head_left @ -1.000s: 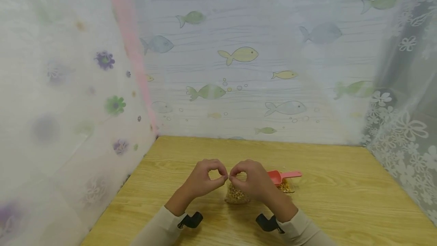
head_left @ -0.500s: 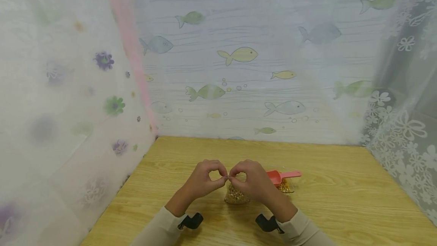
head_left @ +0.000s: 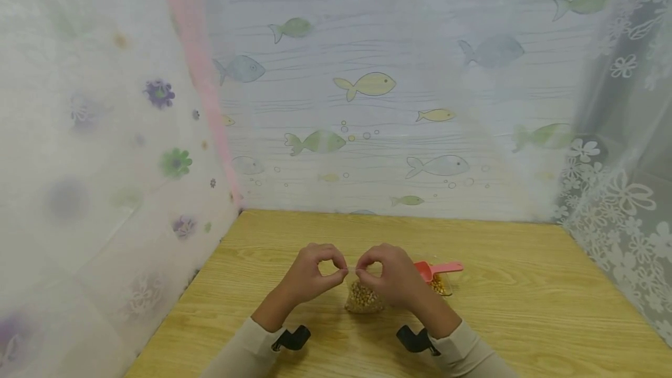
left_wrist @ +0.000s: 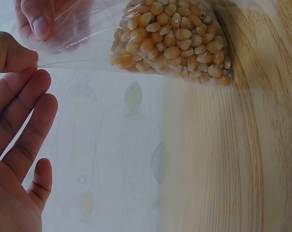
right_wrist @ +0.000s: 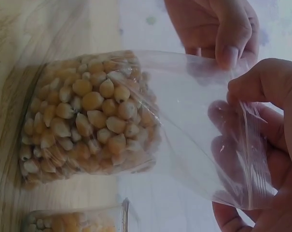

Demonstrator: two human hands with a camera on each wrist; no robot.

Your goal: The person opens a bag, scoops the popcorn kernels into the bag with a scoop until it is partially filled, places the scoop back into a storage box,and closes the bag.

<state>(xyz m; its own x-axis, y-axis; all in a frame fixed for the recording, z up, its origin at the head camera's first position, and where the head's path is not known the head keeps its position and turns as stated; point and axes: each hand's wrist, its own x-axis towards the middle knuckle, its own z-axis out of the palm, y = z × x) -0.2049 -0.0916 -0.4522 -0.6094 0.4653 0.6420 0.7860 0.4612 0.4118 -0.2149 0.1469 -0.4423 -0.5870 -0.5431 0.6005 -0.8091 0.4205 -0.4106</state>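
A clear zip-seal bag (head_left: 363,299) holds corn kernels (right_wrist: 90,118) in its lower half and stands on the table. Its upper part is see-through film, with the ridged seal strip (right_wrist: 252,164) along the top. My left hand (head_left: 311,274) pinches the bag's top edge at the left between thumb and index finger. To its right, my right hand (head_left: 391,276) pinches the same edge with thumb and index finger. In the right wrist view, the other fingers of the right hand lie behind the film. A small gap separates the two hands' fingertips.
Behind my right hand stands a clear container (head_left: 446,286) of yellow corn, partly hidden. A red scoop (head_left: 426,272) lies across it, pink handle pointing right. Patterned curtains (head_left: 367,133) border the wooden table (head_left: 525,308) at the back and sides.
My hands have drawn slightly apart along the bag's top edge; their fingertips were almost touching before. The bag of corn, scoop and container have stayed in place.
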